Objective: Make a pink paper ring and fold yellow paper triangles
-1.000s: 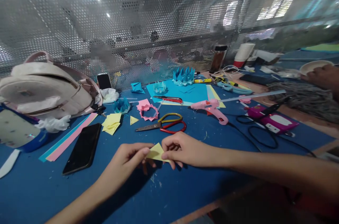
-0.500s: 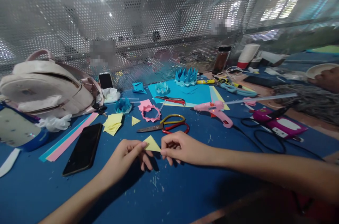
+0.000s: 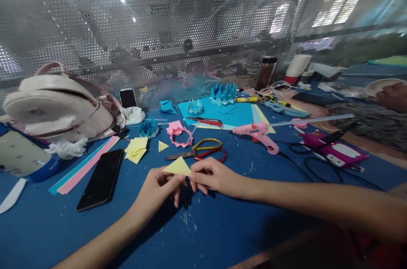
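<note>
A yellow folded paper triangle (image 3: 178, 166) is held above the blue table between both hands. My left hand (image 3: 161, 185) pinches its lower edge, thumb in front and fingers behind. At its right corner, my right hand (image 3: 210, 176) is closed with thumb and fingertips on the paper. Just beyond lie scissors (image 3: 199, 150) with yellow and red handles. A small yellow triangle (image 3: 163, 146) and a stack of yellow paper squares (image 3: 136, 149) rest to the left. Behind the scissors sits a pink folded-paper ring (image 3: 181, 137).
A black phone (image 3: 101, 180) and paper strips (image 3: 84, 165) lie left, near a pale backpack (image 3: 60, 108). A pink glue gun (image 3: 258, 132), red cutter (image 3: 206, 122) and blue paper crown (image 3: 224, 93) are farther back. Right are a purple power strip (image 3: 333, 148) and another person's hand (image 3: 392, 97).
The yellow triangle has shifted left and up, showing more of its face. My left thumb has moved along its lower edge towards my right hand, which has shifted slightly left.
</note>
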Available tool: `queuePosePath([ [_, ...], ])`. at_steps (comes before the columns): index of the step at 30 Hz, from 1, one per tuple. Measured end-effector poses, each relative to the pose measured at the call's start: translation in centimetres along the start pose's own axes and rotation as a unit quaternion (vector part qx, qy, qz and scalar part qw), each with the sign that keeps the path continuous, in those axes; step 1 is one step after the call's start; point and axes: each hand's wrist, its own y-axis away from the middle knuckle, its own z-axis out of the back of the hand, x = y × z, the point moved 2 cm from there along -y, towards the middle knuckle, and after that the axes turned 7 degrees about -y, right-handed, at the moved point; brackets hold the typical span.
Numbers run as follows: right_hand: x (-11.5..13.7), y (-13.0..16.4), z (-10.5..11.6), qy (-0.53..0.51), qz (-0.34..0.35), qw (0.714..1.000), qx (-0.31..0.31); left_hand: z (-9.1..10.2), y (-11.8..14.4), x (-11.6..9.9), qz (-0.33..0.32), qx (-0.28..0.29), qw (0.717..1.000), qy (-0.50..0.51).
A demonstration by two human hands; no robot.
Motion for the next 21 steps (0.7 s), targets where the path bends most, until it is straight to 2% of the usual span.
queuePosePath([
  [2,0.5,0.0,0.1,0.029,0.008,0.999,0.028,-0.4,0.0,-0.2,-0.005,0.005,1.000,-0.005],
  [4,1.0,0.0,0.8,0.146,0.035,0.987,0.053,-0.6,0.0,-0.4,-0.013,0.012,1.000,-0.009],
  [5,1.3,0.0,1.4,0.250,0.059,0.965,0.047,-0.6,-0.1,-0.4,-0.017,0.013,1.000,-0.010],
  [6,1.5,-0.1,2.3,0.312,0.069,0.948,0.012,-0.5,-0.1,-0.4,-0.020,0.013,1.000,-0.011],
  [10,0.9,-0.4,6.0,0.415,0.032,0.905,-0.089,0.1,0.0,-0.1,-0.036,0.001,0.999,-0.020],
  [12,0.3,-0.6,7.0,0.443,0.005,0.892,-0.092,0.4,0.0,0.0,-0.045,-0.008,0.999,-0.029],
  [14,-0.1,-0.7,7.4,0.452,-0.012,0.889,-0.068,0.6,0.1,0.0,-0.056,-0.023,0.997,-0.039],
  [17,0.3,-0.5,7.3,0.444,-0.022,0.895,-0.031,1.2,0.2,-0.3,-0.082,-0.068,0.993,-0.051],
  [21,1.6,1.3,6.6,0.406,-0.032,0.913,-0.015,2.5,0.6,-0.8,-0.131,-0.159,0.976,-0.063],
])
